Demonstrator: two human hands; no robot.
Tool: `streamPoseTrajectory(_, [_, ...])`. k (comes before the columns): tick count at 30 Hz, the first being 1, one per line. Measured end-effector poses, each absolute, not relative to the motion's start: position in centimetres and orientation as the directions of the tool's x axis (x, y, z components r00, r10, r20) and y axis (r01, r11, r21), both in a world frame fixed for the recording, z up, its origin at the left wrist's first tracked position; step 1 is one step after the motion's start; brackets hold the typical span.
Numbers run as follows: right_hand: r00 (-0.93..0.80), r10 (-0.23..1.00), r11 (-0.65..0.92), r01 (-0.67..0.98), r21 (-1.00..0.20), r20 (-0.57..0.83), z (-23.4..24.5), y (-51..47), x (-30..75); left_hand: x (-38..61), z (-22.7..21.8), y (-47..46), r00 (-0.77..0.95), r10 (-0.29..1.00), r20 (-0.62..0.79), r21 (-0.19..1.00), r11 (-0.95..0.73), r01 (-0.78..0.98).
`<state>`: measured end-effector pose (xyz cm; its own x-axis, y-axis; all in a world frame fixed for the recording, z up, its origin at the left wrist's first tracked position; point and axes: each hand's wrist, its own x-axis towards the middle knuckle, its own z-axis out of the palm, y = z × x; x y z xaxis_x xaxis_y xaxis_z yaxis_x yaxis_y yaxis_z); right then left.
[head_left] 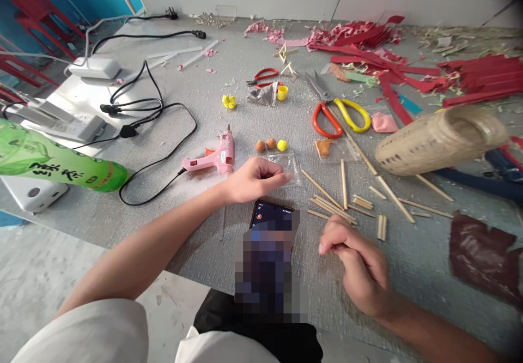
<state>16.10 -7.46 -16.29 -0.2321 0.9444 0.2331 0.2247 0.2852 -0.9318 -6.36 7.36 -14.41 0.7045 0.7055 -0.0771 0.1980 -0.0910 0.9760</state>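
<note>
My left hand (255, 179) hovers above the top of a phone (272, 210), its fingers curled in and the thumb pointing right; nothing shows in it. Just beyond it lies a small clear plastic bag (288, 167), with two brown balls (260, 145) and a yellow ball (282, 145) behind. My right hand (359, 265) is a loose fist low over the table, right of the phone, with nothing visible in it. Thin wooden sticks (333, 209) lie scattered beyond the right hand. A pink glue gun (216, 156) rests left of the left hand. The phone's lower part is blurred.
Scissors (327, 107) with red and yellow handles lie beyond the sticks. A tan cylindrical container (433, 142) stands at right, near a brown sheet (482, 254). Red strips (482, 77) cover the back right. Black cables (159, 107) and a green bottle (61, 158) occupy the left.
</note>
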Motion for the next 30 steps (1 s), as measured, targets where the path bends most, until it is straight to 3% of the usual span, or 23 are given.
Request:
streamPoseTrajectory(20, [-0.269,0.953,0.199,0.211,-0.957,0.138,-16.8,-7.85,16.8,-6.45,-13.96,7.44,0.699,0.702,-0.134,0.977,-0.025,0.212])
streamPoseTrajectory(30, [-0.279,0.937,0.284,0.25,-0.926,0.212,-16.31,-7.47,16.39,-6.29,-14.09,7.46,0.703,0.703,-0.109,0.987,-0.007,0.16])
